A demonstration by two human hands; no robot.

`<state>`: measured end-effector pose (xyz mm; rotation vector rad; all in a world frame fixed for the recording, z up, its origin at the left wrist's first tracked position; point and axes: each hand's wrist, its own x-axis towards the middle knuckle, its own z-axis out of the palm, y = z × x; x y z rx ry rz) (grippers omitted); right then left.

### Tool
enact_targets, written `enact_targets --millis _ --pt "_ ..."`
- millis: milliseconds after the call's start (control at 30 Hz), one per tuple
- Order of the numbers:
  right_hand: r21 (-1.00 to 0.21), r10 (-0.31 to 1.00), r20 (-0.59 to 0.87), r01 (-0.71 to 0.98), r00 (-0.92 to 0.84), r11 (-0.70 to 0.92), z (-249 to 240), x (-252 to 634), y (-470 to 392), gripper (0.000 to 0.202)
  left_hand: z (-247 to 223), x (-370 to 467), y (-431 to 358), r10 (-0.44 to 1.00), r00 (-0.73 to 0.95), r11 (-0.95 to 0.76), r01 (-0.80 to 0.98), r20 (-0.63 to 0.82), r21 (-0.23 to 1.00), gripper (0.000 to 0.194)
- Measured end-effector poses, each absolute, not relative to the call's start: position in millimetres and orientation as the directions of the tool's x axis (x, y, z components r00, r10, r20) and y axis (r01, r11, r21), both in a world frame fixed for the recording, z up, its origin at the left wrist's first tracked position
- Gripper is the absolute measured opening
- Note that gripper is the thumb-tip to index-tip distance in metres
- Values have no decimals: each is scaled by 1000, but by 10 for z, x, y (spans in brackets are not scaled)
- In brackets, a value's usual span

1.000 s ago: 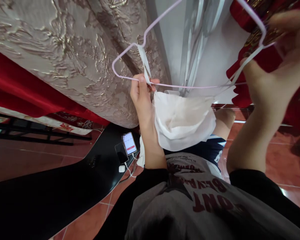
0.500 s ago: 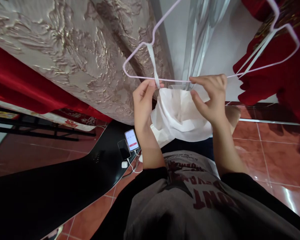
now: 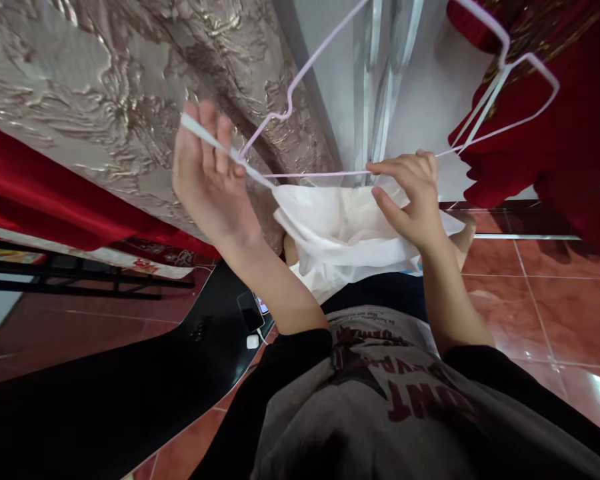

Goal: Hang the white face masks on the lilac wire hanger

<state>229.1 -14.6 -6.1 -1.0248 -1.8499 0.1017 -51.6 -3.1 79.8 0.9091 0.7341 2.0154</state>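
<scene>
Curtain: a big embossed beige-gold curtain [image 3: 105, 87] fills the upper left, hanging behind everything.
Red fabric: deep red cloth [image 3: 570, 133] hangs at the upper right, behind the hanger's far end.
Tabletop: a glossy black tabletop [image 3: 105, 387] runs across the lower left, and a phone [image 3: 253, 309] with a white charger plug lies on it, near the left forearm.
Floor: red-brown tiles [image 3: 540, 300], shiny, on the right.
Garment: a white garment [image 3: 340, 230] hangs bunched between the two hands, just under the hanger's bottom bar, above the person's lap.
Hanger: a thin pale pink wire hanger [image 3: 325, 175] is up at chest height; the far strap is looped over its right shoulder.
Left hand: the left hand [image 3: 207, 177] is raised, fingers curled on the white strap [image 3: 240, 160], pulling it taut out to the left of the hanger.
Right hand: the right hand [image 3: 413, 200] pinches the garment's top edge right at the bar, thumb and fingers closed on the cloth.
</scene>
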Motion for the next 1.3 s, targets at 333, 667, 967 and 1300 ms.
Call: enact_targets --millis 333,667,967,1300 --pt "-499 655 743 541 -135 677 -4 2098 -264 34 387 54 -117 909 -343 -372 -404 238 836 45" --pt "-808 682 583 228 442 543 150 2846 -16 20 212 12 -16 905 -259 -421 -438 337 794 30" --pt "-893 862 429 267 269 361 536 2867 -86 25 203 18 -50 902 -289 -417 -395 320 818 9" --pt "-788 705 610 372 362 491 867 2953 -102 9 170 -12 -7 837 -320 -539 -340 444 770 9"
